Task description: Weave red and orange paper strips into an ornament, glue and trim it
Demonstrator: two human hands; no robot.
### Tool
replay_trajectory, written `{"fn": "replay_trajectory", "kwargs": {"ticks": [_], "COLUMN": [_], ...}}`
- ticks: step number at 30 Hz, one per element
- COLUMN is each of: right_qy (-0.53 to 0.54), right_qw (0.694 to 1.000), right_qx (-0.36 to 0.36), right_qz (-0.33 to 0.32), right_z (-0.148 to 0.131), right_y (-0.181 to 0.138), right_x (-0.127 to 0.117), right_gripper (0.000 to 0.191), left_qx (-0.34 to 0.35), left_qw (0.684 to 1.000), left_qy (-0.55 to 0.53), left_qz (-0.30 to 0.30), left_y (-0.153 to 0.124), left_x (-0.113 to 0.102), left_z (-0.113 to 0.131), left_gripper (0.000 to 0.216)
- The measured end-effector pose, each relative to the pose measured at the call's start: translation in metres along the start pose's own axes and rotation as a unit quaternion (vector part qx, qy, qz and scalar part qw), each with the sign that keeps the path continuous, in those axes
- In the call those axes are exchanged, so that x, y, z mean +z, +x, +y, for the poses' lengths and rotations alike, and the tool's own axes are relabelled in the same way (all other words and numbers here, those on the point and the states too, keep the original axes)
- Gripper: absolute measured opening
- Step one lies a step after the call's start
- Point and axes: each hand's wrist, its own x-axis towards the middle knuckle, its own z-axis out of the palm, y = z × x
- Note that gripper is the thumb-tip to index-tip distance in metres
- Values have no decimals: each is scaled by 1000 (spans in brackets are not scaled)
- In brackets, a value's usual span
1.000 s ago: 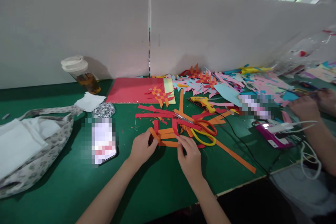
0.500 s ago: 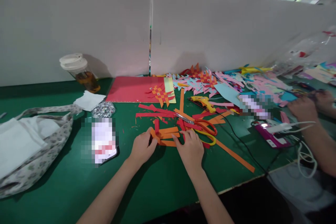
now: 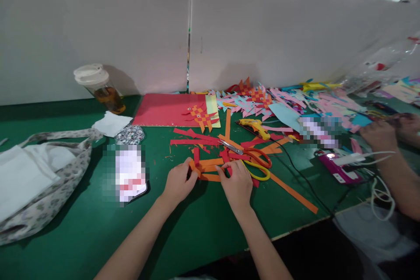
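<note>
L hand [image 3: 179,182] & R hand [image 3: 238,186], each in pinch grip on orange/red paper strips [image 3: 210,167], scissors [image 3: 259,162] just beside

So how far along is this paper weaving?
Done: one woven orange-and-red figure lies on the red sheet, with more like it in the pile to its right. In hand: the left hand and right hand pinch a few crossed orange and red strips, barely interlaced. Left: seemingly most of the weaving; loose strips wait beside the scissors.
</note>
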Motion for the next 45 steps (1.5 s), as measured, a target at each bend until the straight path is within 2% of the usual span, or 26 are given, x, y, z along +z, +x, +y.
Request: {"fn": "replay_trajectory", "kwargs": {"ticks": [9,13,15,18,22,27,35,38,45], "right_qy": [32,136,204,289,356,343,360,351,304], "right_qw": [999,991,978,949,912,916,905,906,918], "right_qx": [19,19,39,87,123,146,190,191,184], "right_qz": [3,2,-22,-94,-164,-149,-120,-137,-174], "right_z": [1,-4,-11,-22,-29,-30,-33,-36,-40], "right_y": [3,-2,-8,-16,-19,-19,-20,-21,-28], "right_x": [-6,-12,-14,-10,4,13,-1,0,9], "right_gripper": [28,30,29,32,40,35,23,19,10], "left_qx": [-2,3,7,10,11,9,0,2,44], "left_qw": [1000,1000,1000,1000,1000,1000,1000,1000,995], "left_qy": [10,6,7,5,9,25,8,-6,-85], "left_qz": [-1,2,4,9,12,12,11,12,7], "left_y": [-1,-1,0,0,0,-1,0,-1,-4], "left_x": [-2,0,0,1,1,0,2,0,-8], "left_z": [3,1,0,0,0,1,0,1,5], "left_gripper": [9,9,8,7,5,9,11,15,38]}}
